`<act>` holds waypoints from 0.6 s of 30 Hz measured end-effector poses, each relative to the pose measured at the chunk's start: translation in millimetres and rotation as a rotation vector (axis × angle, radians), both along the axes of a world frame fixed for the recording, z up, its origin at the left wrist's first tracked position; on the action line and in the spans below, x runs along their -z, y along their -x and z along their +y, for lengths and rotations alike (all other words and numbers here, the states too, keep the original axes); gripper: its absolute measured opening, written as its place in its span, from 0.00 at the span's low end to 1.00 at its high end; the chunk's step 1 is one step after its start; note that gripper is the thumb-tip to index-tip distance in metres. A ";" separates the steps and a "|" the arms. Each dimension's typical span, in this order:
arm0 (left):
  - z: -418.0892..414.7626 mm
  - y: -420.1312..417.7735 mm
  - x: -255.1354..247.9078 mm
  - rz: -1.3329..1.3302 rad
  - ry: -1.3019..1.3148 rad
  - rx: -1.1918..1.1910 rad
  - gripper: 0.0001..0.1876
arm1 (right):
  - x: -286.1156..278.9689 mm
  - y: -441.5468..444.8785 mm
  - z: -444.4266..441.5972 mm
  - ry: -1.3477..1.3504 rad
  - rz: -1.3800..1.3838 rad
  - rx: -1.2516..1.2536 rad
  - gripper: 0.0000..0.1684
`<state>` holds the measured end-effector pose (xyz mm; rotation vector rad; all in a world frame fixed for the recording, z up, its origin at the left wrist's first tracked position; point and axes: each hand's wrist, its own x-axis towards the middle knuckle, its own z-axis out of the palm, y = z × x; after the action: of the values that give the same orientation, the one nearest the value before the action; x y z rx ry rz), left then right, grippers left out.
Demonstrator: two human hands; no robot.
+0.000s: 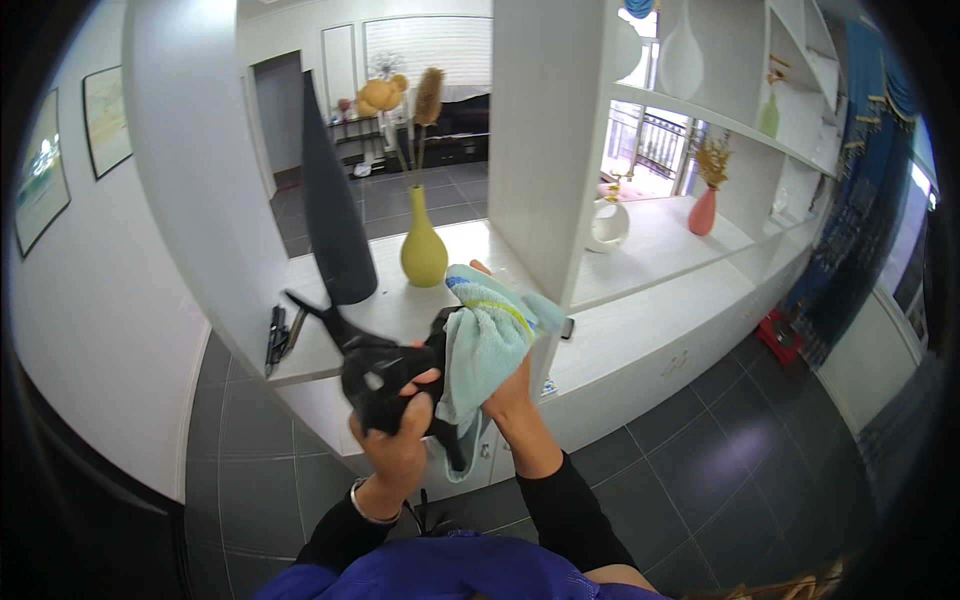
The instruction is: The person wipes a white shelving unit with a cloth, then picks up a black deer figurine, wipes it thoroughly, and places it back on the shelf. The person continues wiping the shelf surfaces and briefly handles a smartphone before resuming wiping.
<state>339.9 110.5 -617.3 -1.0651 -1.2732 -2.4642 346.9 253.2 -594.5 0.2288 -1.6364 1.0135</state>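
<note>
My left hand (pixel 401 446) grips a glossy black figurine (pixel 371 379) with thin pointed projections, perhaps an animal; its exact shape is blurred. A light green towel (pixel 484 364) with a yellow-green stripe and blue marks is bunched in my right hand (pixel 514 394), covering most of its fingers. The towel lies against the figurine's right side, and one end hangs below it. Both hands are in front of a white shelf (pixel 401 311). On that shelf, beyond the figurine, stand a yellow-green bottle vase (pixel 424 255) with dried stems and a tall dark tapered vase (pixel 337 232).
Small black objects (pixel 279 334) lie at the shelf's left edge. A white upright panel (pixel 551 150) divides the unit. To its right are a white ring-shaped ornament (pixel 607 226) and a pink vase (pixel 703 212). A red object (pixel 780 335) rests on the dark tiled floor (pixel 675 465).
</note>
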 end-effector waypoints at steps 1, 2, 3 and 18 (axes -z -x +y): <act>-2.6 6.1 3.6 0.109 -0.058 0.002 0.08 | 11.1 9.3 13.2 -0.120 0.015 0.162 0.24; -4.2 -0.5 -8.0 0.118 -0.040 -0.018 0.08 | 34.5 0.8 17.2 0.125 -0.264 -0.046 0.23; -4.5 -1.5 -11.3 0.156 0.069 -0.104 0.09 | 62.0 0.3 20.5 0.085 -0.138 0.009 0.23; -12.5 67.1 -30.9 -0.073 -0.091 0.643 0.09 | 152.3 -66.0 70.7 0.847 -0.388 -0.646 0.33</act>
<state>272.8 98.0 -586.4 -1.5656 -0.9182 -2.9959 412.9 323.9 -746.8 -0.0308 -1.3260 2.2622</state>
